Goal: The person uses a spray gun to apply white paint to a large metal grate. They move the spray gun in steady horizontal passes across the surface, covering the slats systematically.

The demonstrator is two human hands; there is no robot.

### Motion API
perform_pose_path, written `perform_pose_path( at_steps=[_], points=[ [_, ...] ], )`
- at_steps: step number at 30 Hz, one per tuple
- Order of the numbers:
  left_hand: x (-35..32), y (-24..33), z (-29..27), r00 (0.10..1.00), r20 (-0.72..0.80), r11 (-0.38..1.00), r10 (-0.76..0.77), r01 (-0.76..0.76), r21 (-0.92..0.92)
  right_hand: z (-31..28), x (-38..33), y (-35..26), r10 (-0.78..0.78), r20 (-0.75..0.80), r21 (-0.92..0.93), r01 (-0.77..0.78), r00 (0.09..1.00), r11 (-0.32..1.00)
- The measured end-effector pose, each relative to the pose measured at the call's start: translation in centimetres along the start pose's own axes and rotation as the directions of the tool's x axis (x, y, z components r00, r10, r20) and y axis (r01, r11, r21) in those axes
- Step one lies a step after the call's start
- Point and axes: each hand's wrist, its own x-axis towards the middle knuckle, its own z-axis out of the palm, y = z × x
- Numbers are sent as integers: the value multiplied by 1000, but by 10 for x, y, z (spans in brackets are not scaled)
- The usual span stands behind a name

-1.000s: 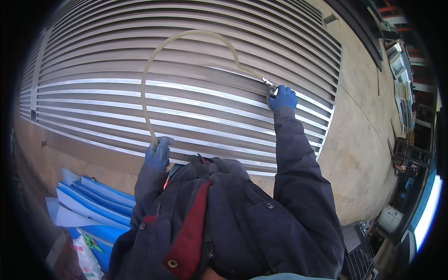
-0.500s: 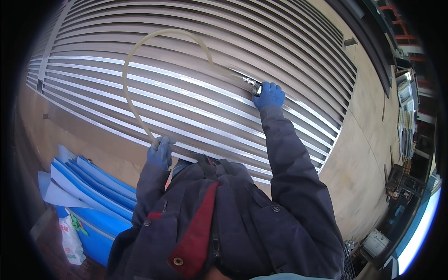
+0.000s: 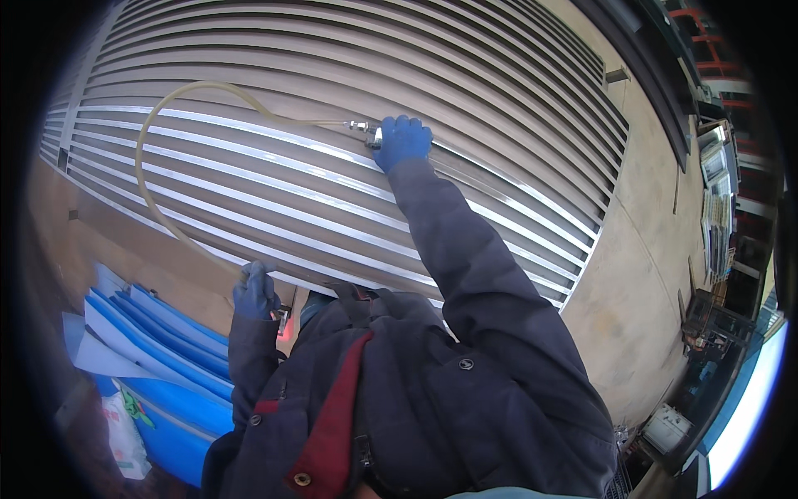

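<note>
Head view, looking down past a dark work jacket (image 3: 465, 391) with a red lining, and both arms are up against a big bed of long metal slats (image 3: 274, 195) laid side by side. Right hand (image 3: 402, 140), blue-gloved, is stretched well out, fingers curled tight around a small metal nozzle (image 3: 362, 128) whose tip sits right at the slats; whether it actually touches them, I can't tell from here. From that nozzle a pale hose (image 3: 148, 141) swings out in a wide loop over the slats and comes back down to the left hand (image 3: 253, 289), also gloved, which looks closed around the hose low by the near edge, though the fingers themselves are hard to read. Now the risks, as I judge them: that loop is lying slack across the slat edges, so it could snag on one and jerk the nozzle off its line. The right arm is at full reach, so the wrist could tire and the tip wander. If the left grip loosens, the hose could whip or kink. And down at the left, blue sheets (image 3: 158, 333) and a white bag (image 3: 123, 437) crowd the footing, a trip risk if the person steps sideways.
</note>
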Motion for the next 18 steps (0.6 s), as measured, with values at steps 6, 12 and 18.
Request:
perform_pose_path(
  at_steps=[6, 12, 18],
  points=[
    [-8, 17, 35, 991, 129, 995, -46, 33, 99, 12, -52, 98, 164, -4, 9, -164, 986, 986],
    [-11, 13, 58, 967, 230, 989, -113, 86, 124, 29, -113, 206, 401, -75, 3, -402, 913, 916],
    [-20, 3, 56, 931, 331, 988, -151, 135, 71, 33, -127, 246, 547, -144, 53, -545, 825, 836]
  ],
)
